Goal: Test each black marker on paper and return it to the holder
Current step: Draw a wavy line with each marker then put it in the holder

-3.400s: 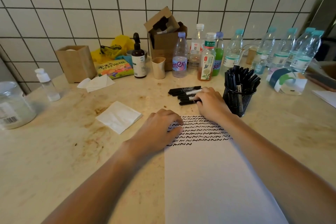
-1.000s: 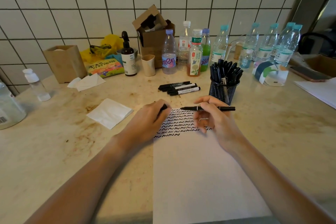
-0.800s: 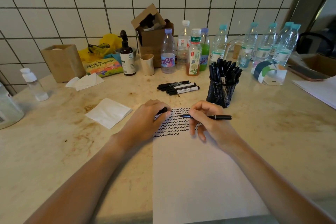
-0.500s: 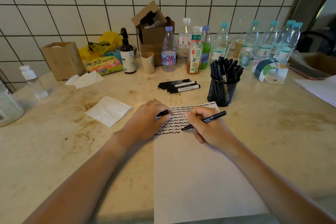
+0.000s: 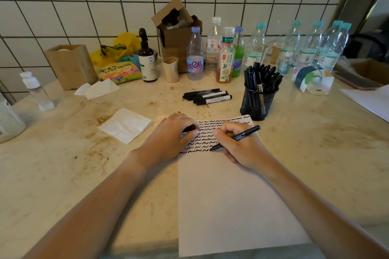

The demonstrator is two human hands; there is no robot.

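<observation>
Black marker (image 5: pixel 235 138) pinched in the right hand (image 5: pixel 242 145), tip down on the paper (image 5: pixel 229 200) at the end of the lowest squiggle row. Left hand (image 5: pixel 168 139) rests on the sheet's left edge, fingers curled round the cap (image 5: pixel 190 128). Four markers (image 5: pixel 207 96) lie beyond, left of the mesh holder (image 5: pixel 257 103) full of markers.

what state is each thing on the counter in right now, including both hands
black marker in right hand: uncapped, tip on paper
right hand: gripping that marker
left hand: curled around a small black cap, resting on the sheet
white paper sheet: flat, wavy test lines across its top
black mesh holder: upright, full of markers
four loose black markers: capped, lying flat
brown cardboard box: flap open
</observation>
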